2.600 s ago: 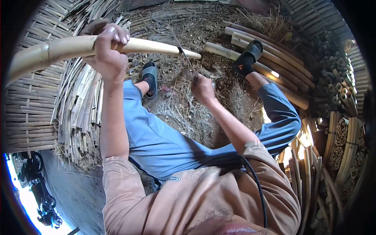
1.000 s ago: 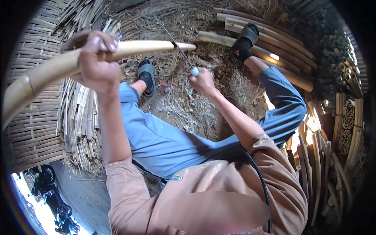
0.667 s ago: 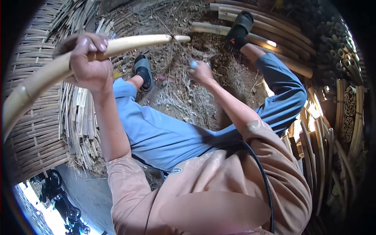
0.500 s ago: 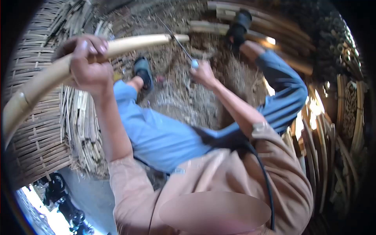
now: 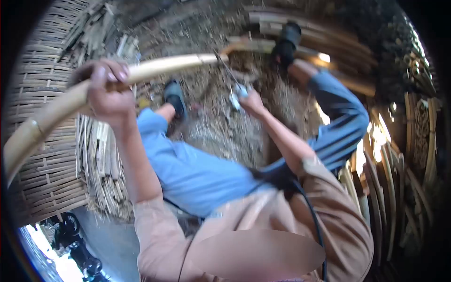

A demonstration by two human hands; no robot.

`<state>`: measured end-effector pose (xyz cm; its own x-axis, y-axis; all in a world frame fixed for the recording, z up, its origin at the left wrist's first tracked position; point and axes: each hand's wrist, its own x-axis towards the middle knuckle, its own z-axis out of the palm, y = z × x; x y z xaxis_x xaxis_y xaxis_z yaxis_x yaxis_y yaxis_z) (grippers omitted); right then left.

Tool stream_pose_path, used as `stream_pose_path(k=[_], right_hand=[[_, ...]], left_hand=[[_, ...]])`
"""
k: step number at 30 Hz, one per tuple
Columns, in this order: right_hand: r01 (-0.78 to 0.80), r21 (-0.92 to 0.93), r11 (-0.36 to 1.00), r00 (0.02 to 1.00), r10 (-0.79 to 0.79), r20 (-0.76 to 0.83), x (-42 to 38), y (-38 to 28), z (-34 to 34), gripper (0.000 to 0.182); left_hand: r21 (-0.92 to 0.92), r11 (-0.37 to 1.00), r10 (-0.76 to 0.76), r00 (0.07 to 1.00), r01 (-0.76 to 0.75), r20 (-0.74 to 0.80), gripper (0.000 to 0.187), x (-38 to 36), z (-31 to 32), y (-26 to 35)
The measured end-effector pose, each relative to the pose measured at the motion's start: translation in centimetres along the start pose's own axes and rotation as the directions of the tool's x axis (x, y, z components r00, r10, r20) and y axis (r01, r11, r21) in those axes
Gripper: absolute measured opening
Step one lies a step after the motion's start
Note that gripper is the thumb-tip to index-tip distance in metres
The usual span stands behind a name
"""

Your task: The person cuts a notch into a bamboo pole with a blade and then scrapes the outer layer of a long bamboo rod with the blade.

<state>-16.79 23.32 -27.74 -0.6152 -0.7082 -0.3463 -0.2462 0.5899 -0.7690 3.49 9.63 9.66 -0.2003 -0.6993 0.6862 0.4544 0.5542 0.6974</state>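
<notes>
My left hand point(image 5: 110, 94) is closed round a thick, pale bamboo pole point(image 5: 164, 66), which runs from the lower left to the upper middle. My right hand point(image 5: 252, 102) grips the pale blue handle of what looks like a saw point(image 5: 230, 74). Its thin dark blade lies across the pole near the far end. Motion blur hides the blade's teeth or edge and whether it bites into the bamboo. A small dark mark shows on the pole just left of the blade.
Woven bamboo matting point(image 5: 47, 169) and a heap of split strips point(image 5: 101, 164) lie on the left. Bamboo lengths point(image 5: 338, 42) are at the upper right, with more poles point(image 5: 383, 197) standing at the right. Shavings cover the ground point(image 5: 211, 122). A blurred orange-brown shape point(image 5: 235, 45) is beyond the pole's end.
My right hand has drawn the saw down and to the right, so less blade shows past the pole. The pole's far end sits lower. My left hand keeps its grip.
</notes>
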Motion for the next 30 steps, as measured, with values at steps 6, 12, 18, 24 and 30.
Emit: stream_pose_path(k=[6, 12, 18, 24, 30], right_hand=[[0.275, -0.009, 0.961, 0.961, -0.276, -0.028, -4.9, -7.0, 0.3, 0.033], [-0.184, -0.184, 0.966, 0.977, 0.200, 0.069, 0.8, 4.2, -0.9, 0.035], [-0.292, -0.031, 0.956, 0.942, 0.293, 0.165, -1.1, 1.7, -0.3, 0.037], [-0.422, 0.317, 0.849, 0.900, 0.352, 0.256, -5.7, 0.3, 3.9, 0.024], [-0.107, 0.281, 0.954, 0.951, 0.181, -0.250, -7.7, -0.8, 8.0, 0.021]], left_hand=[[0.010, 0.999, -0.043, 0.999, 0.043, 0.012, 0.017, 1.2, -1.0, -0.4], [-0.104, 0.994, 0.033, 0.999, -0.032, 0.005, 0.016, 1.6, -3.0, -1.7], [-0.160, 0.987, -0.012, 1.000, 0.011, -0.006, 0.020, 1.9, -3.5, -1.9], [0.027, 0.999, 0.034, 0.985, -0.030, -0.172, 0.016, 2.4, -3.0, -1.4], [-0.022, 0.996, -0.090, 0.968, 0.087, -0.235, 0.008, 2.5, -3.3, -0.8]])
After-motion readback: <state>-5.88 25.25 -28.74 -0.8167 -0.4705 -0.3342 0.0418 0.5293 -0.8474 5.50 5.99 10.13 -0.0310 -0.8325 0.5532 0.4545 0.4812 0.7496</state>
